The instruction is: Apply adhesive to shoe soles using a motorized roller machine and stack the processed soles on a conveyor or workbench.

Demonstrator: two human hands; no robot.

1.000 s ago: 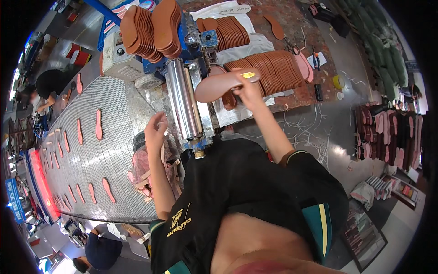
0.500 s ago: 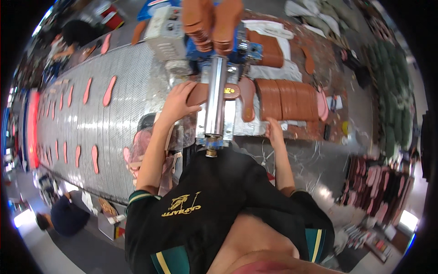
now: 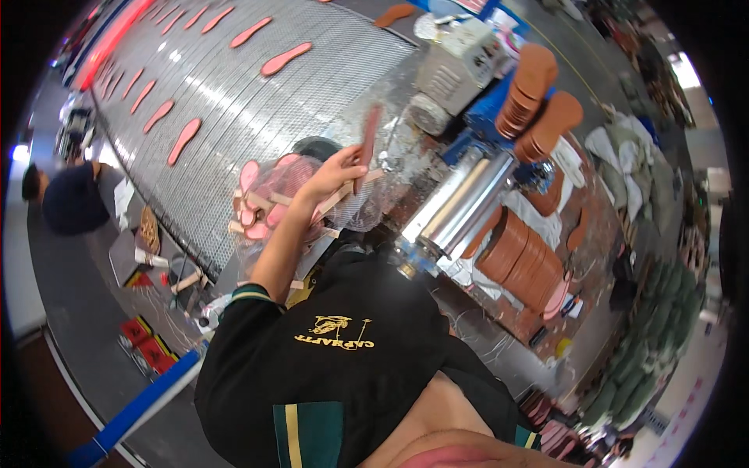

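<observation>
Fingers of the left hand [image 3: 337,173] pinch a brown insole [image 3: 368,142] edge-up just beside the roller machine [image 3: 460,204], probably keeping its face untouched; right hand's out of view.

From my feed it's a busy workshop: a wide steel mesh conveyor [image 3: 234,117] runs off to the far left, grey concrete floor [image 3: 70,312] near left, bright daylight spilling in far right, green sacks [image 3: 655,343] piled along the right.
</observation>
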